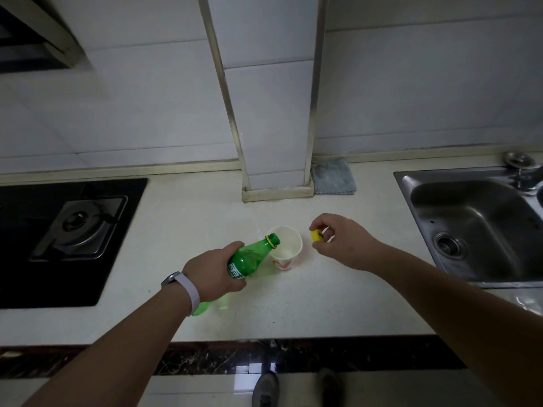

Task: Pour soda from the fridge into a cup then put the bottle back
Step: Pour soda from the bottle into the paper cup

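- The left hand (213, 274) holds a green soda bottle (249, 259); its fingers are curled around the middle of the bottle, at the label.
- The bottle is tilted, and its open mouth is over the near-left rim of the paper cup (286, 248).
- The cup stands upright on the white desk (323, 304), between the two hands; whether soda is already in it cannot be told.
- The right hand (343, 239) is just to the right of the cup and above the desk; its fingers pinch the yellow cap (316, 235).
- A white band (188, 292) is on the left wrist.
- A black gas stove (73, 230) is at the left of the desk, and a steel sink (476, 224) at the right.
- A grey cloth (333, 177) lies by the tiled wall, behind the cup.
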